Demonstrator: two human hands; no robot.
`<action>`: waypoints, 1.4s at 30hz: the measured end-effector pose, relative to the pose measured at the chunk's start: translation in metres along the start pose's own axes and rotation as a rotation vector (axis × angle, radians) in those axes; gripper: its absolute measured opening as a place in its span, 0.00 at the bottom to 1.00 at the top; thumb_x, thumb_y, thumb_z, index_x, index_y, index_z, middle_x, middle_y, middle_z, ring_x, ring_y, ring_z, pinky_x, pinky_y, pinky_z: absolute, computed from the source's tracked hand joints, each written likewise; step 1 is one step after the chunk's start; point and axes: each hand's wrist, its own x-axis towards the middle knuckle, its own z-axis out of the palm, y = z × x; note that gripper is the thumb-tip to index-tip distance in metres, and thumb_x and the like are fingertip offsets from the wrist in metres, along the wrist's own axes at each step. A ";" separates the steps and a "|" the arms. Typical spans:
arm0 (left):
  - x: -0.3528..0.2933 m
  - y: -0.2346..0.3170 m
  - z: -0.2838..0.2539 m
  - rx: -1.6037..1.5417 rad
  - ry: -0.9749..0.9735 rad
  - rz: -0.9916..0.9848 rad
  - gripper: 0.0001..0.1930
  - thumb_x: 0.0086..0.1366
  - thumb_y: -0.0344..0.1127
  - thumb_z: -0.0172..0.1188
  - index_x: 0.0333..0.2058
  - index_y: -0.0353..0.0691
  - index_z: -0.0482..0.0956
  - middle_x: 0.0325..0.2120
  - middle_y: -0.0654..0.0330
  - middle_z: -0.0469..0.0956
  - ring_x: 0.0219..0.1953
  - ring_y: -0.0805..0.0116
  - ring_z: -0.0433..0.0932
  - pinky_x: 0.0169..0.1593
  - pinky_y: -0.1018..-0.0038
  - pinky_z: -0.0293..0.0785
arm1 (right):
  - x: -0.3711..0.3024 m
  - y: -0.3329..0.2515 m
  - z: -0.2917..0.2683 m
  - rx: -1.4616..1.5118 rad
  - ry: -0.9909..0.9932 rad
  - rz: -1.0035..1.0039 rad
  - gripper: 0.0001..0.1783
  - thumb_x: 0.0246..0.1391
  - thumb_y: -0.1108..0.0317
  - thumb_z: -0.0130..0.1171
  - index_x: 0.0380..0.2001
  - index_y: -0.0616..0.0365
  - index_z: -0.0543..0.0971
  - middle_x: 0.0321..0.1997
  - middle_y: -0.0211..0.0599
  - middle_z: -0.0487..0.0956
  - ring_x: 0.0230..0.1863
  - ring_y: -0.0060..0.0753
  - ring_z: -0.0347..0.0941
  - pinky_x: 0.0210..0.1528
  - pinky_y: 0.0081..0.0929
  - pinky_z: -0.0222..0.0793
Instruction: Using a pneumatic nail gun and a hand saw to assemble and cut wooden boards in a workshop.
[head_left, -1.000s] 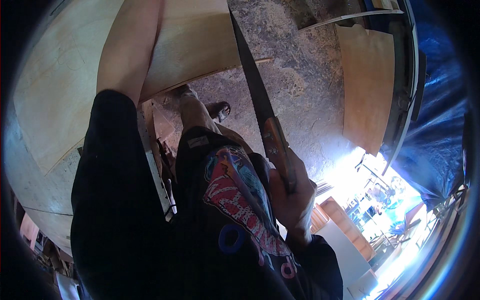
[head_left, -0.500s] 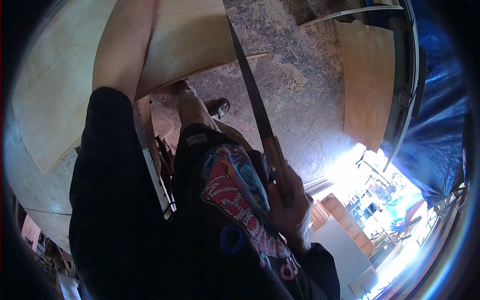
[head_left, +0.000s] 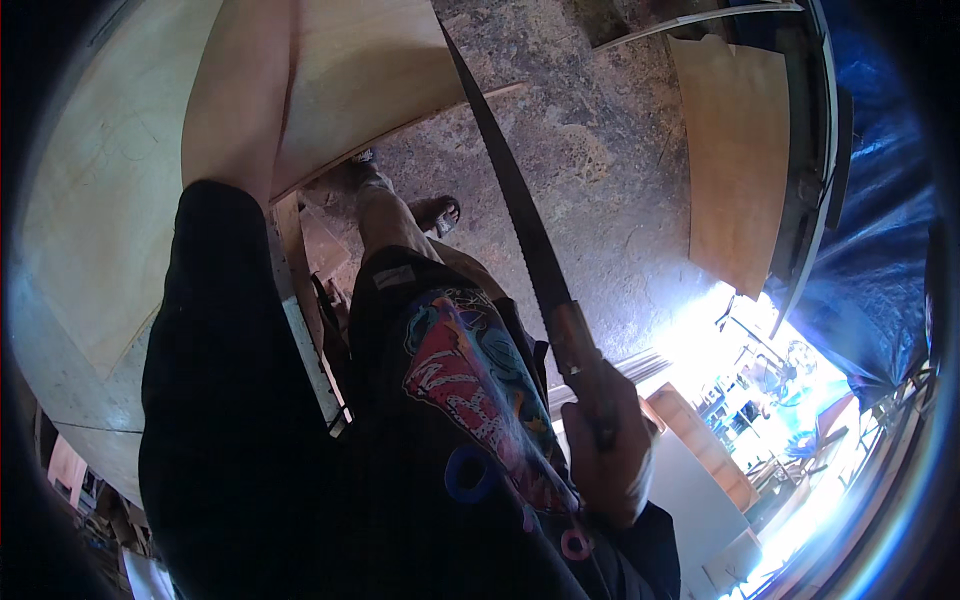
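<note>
My right hand (head_left: pixel 612 455) is closed round the wooden handle of a handsaw (head_left: pixel 510 185). The long, dark, toothed blade slants up and left, its far end at the edge of a pale plywood sheet (head_left: pixel 370 70). Whether the teeth are in the wood there, I cannot tell. My left forearm (head_left: pixel 235 110) reaches forward over the plywood, and the hand lies beyond the upper rim of the picture. A thin strip of wood juts out past the sheet's near edge, behind the blade.
A brown board (head_left: pixel 735 165) lies on the stained concrete floor (head_left: pixel 600 200) at the right, near a blue tarp (head_left: pixel 880 220). My sandalled foot (head_left: pixel 437 215) stands below the plywood's edge. Wooden pieces and a pale panel (head_left: pixel 690 490) are at the lower right, by bright light.
My right hand has drawn the saw back, down and to the right. More blade shows past the plywood edge. The left forearm has shifted only slightly.
</note>
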 end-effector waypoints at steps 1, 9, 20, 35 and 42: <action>0.001 -0.002 0.001 -0.047 -0.025 -0.018 0.24 0.64 0.49 0.41 0.37 0.36 0.80 0.37 0.44 0.79 0.42 0.46 0.78 0.50 0.54 0.71 | 0.001 0.001 -0.007 -0.016 0.030 -0.050 0.28 0.53 0.67 0.60 0.56 0.58 0.65 0.36 0.51 0.81 0.34 0.45 0.81 0.35 0.36 0.76; -0.026 0.027 -0.033 -0.304 0.260 0.042 0.18 0.62 0.44 0.47 0.30 0.36 0.80 0.32 0.44 0.79 0.36 0.43 0.78 0.44 0.54 0.73 | -0.007 0.028 0.000 0.249 0.068 0.058 0.30 0.50 0.71 0.63 0.56 0.53 0.65 0.30 0.46 0.80 0.30 0.35 0.79 0.31 0.31 0.72; -0.224 0.036 -0.088 -0.095 -0.182 0.728 0.44 0.53 0.63 0.58 0.60 0.38 0.61 0.63 0.50 0.56 0.65 0.45 0.54 0.62 0.38 0.44 | 0.012 0.039 -0.013 0.241 0.026 -0.213 0.30 0.56 0.68 0.55 0.61 0.54 0.60 0.36 0.53 0.81 0.37 0.50 0.80 0.39 0.39 0.75; -0.245 0.039 -0.096 0.234 -0.254 0.614 0.42 0.57 0.52 0.57 0.66 0.41 0.50 0.65 0.52 0.50 0.66 0.43 0.50 0.63 0.40 0.47 | 0.037 0.068 -0.015 0.242 0.053 -0.548 0.28 0.57 0.66 0.53 0.60 0.58 0.60 0.40 0.61 0.78 0.42 0.64 0.74 0.42 0.48 0.72; -0.248 0.039 -0.102 0.232 -0.235 0.608 0.49 0.49 0.39 0.67 0.66 0.43 0.47 0.66 0.52 0.47 0.66 0.44 0.49 0.64 0.44 0.51 | 0.041 0.078 -0.028 0.259 0.050 -0.600 0.27 0.57 0.66 0.53 0.59 0.59 0.61 0.43 0.60 0.77 0.46 0.62 0.73 0.45 0.46 0.71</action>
